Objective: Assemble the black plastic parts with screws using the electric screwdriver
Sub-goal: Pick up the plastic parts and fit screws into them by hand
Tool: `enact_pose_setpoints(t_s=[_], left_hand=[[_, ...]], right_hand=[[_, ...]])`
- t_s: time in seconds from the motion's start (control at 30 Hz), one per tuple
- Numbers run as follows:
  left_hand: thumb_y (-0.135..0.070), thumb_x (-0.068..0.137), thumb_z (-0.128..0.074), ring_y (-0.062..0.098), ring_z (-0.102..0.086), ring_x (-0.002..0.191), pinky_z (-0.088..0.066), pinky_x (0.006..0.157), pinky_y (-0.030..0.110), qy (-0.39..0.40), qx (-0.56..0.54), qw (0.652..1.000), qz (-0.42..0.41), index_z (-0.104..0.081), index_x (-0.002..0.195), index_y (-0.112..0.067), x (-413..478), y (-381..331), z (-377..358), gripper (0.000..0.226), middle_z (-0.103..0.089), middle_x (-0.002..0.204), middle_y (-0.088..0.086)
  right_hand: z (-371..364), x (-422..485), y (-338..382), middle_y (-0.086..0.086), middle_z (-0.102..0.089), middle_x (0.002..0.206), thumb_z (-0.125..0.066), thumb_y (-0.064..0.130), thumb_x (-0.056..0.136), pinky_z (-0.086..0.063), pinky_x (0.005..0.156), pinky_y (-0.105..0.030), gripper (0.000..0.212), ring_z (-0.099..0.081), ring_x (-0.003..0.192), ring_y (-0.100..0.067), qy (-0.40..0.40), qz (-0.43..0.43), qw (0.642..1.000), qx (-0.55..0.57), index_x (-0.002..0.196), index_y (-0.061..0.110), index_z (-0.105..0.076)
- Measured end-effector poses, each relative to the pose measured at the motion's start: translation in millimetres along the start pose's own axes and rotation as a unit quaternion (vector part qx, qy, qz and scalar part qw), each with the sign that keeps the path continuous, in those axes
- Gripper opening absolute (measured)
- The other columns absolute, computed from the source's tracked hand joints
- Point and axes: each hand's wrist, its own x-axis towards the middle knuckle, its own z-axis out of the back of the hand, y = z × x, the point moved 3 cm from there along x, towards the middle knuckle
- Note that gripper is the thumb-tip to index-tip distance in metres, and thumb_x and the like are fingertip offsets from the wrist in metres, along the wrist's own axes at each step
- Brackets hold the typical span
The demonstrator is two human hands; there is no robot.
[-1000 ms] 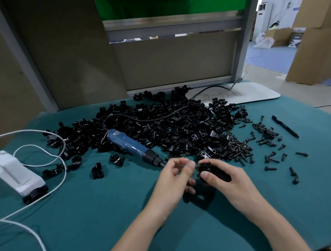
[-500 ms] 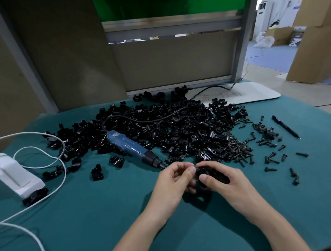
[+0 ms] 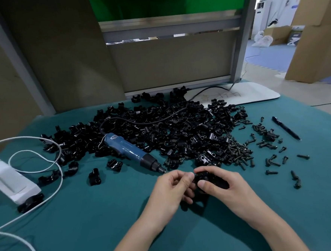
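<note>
Hands meet low over the tabletop (image 3: 89, 219): the right hand (image 3: 223, 186) grips a black part (image 3: 203, 176), the left hand (image 3: 173, 191) pinches its left edge. Just beyond the left fingers lies the electric screwdriver (image 3: 131, 151), slanted, bit pointing at them.

Black part (image 3: 205, 177) largely behind right hand (image 3: 230, 188)

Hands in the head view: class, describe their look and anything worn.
The left hand and right hand are bare: no gloves, rings or watch visible. The left forearm and right forearm show no sleeves. Visible fingernails are short, unpainted.
</note>
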Motion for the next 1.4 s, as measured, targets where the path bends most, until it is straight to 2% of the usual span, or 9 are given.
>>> enact_pose_setpoints(t_s=[0.27,0.5,0.67,0.83,0.93,1.07,1.2,1.3,1.4], left_hand=[[-0.008,0.094,-0.069,0.008,-0.067,0.077,-0.054,0.069,0.022,-0.007,0.003,0.999,-0.034,-0.067,0.101,-0.013,0.7,1.8,-2.8,0.008,-0.073,0.086,-0.009],[-0.041,0.097,-0.058,0.019,-0.066,0.066,-0.057,0.067,0.037,0.013,-0.036,0.999,0.034,-0.064,0.096,-0.008,0.0,2.5,-8.1,0.034,-0.069,0.073,0.000],[-0.023,0.100,-0.061,0.012,-0.065,0.063,-0.055,0.059,0.025,0.002,-0.020,1.000,0.008,-0.067,0.097,-0.004,0.3,2.6,-7.8,0.021,-0.068,0.069,-0.004],[-0.011,0.094,-0.069,0.010,-0.069,0.078,-0.057,0.073,0.025,-0.017,-0.011,0.999,-0.039,-0.068,0.098,-0.014,0.3,3.9,-5.1,0.005,-0.073,0.082,-0.003],[-0.020,0.093,-0.072,0.014,-0.071,0.083,-0.060,0.080,0.035,0.001,-0.028,0.999,-0.030,-0.065,0.104,-0.017,1.3,3.5,-6.1,0.013,-0.074,0.091,-0.009],[-0.044,0.090,-0.065,0.015,-0.066,0.067,-0.058,0.066,0.034,0.004,-0.053,0.998,0.023,-0.063,0.100,-0.009,1.2,2.3,-6.1,0.036,-0.069,0.073,-0.007],[-0.025,0.099,-0.062,0.014,-0.065,0.063,-0.055,0.059,0.026,0.005,-0.034,0.999,0.023,-0.065,0.101,-0.001,-0.2,1.6,-6.2,0.024,-0.067,0.071,-0.001],[-0.011,0.095,-0.068,0.010,-0.068,0.072,-0.057,0.070,0.025,-0.007,-0.031,0.999,-0.010,-0.066,0.097,-0.008,0.0,0.7,-4.2,0.005,-0.071,0.076,-0.003],[-0.014,0.093,-0.071,0.008,-0.069,0.078,-0.056,0.079,0.024,-0.010,0.005,0.999,-0.043,-0.066,0.096,-0.018,-0.8,2.9,-4.2,0.007,-0.072,0.081,-0.011]], right_hand=[[1.9,0.0,-2.8,0.009,-0.079,0.099,-0.073,0.045,0.083,-0.052,0.081,-0.014,0.029,-0.073,0.094,-0.006,-0.001,-0.014,1.000,0.025,0.111,0.046,-0.073],[1.3,-1.9,-1.8,0.011,-0.078,0.096,-0.073,0.046,0.080,-0.050,0.078,-0.011,0.029,-0.071,0.088,-0.002,-0.015,-0.007,1.000,0.016,0.109,0.046,-0.074],[1.3,-3.0,-0.5,0.012,-0.078,0.099,-0.074,0.043,0.081,-0.048,0.080,-0.009,0.027,-0.071,0.093,-0.001,-0.007,-0.005,1.000,0.006,0.108,0.047,-0.074],[1.2,-2.8,0.2,0.009,-0.079,0.103,-0.073,0.041,0.083,-0.052,0.085,-0.014,0.027,-0.073,0.099,-0.008,-0.004,-0.003,1.000,0.023,0.110,0.045,-0.074],[1.9,-3.1,-0.8,0.008,-0.079,0.102,-0.073,0.043,0.083,-0.052,0.084,-0.014,0.028,-0.074,0.096,-0.009,-0.010,-0.005,1.000,0.025,0.110,0.045,-0.074],[2.0,-3.1,-1.0,0.012,-0.078,0.098,-0.073,0.048,0.081,-0.048,0.079,-0.009,0.030,-0.070,0.090,-0.001,-0.014,-0.006,1.000,0.007,0.110,0.048,-0.073],[1.0,-3.6,0.4,0.017,-0.077,0.100,-0.072,0.049,0.081,-0.045,0.082,-0.007,0.030,-0.069,0.097,0.001,-0.004,-0.004,1.000,-0.010,0.111,0.050,-0.072],[0.7,-3.9,1.0,0.014,-0.078,0.101,-0.072,0.047,0.084,-0.048,0.083,-0.009,0.028,-0.071,0.098,-0.002,0.004,-0.001,1.000,-0.004,0.112,0.049,-0.072],[0.4,-3.9,2.3,0.011,-0.078,0.102,-0.073,0.046,0.083,-0.049,0.083,-0.009,0.028,-0.073,0.097,-0.004,-0.001,0.002,1.000,0.005,0.111,0.048,-0.073]])
